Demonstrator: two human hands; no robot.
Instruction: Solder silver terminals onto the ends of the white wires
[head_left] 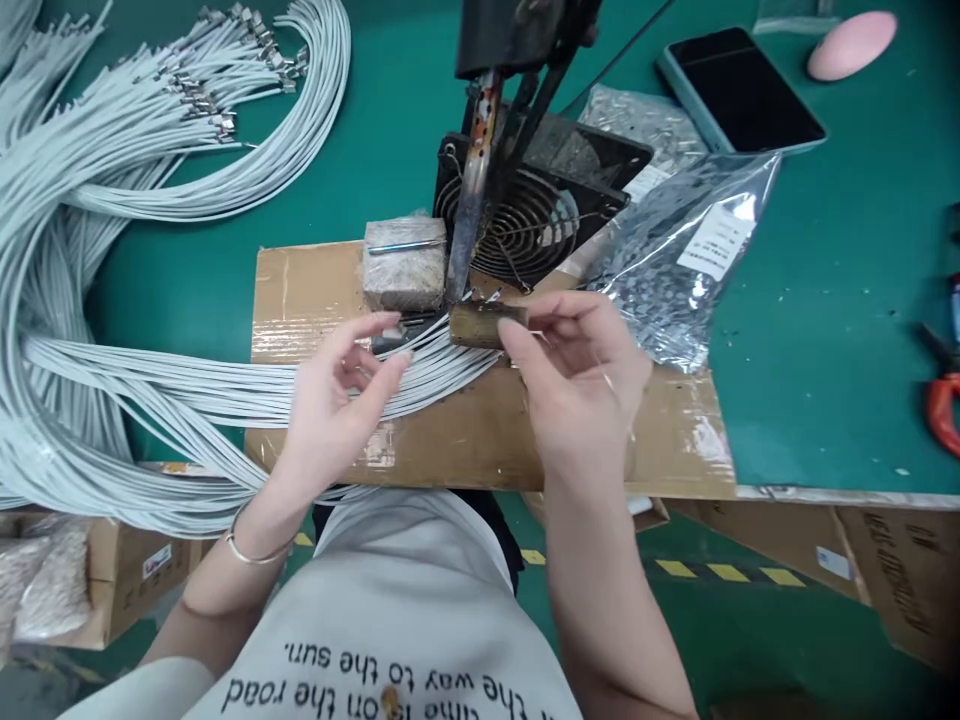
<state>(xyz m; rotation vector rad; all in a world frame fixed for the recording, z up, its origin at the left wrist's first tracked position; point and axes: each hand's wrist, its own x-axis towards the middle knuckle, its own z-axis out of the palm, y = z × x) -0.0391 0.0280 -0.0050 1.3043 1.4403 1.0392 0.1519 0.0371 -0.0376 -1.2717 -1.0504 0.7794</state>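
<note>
My left hand (341, 400) hovers over a bundle of white cables (225, 385) lying across a cardboard sheet (480, 440). Its fingers are curled, thumb and forefinger apart near the cable ends, and nothing is clearly held. My right hand (577, 375) pinches a small brownish block (480, 325) at the cable tips, just below the tip of a soldering iron (469, 210) fixed on a stand. A thin wire seems to run down from the right fingers.
More white cables with metal terminals (217, 100) pile up at the left. A black fan (525, 215) stands behind the iron, beside a wrapped sponge block (403, 262). Bags of small metal parts (675, 260), a phone (739, 90), a pink object (851, 45) and red pliers (941, 405) lie at the right.
</note>
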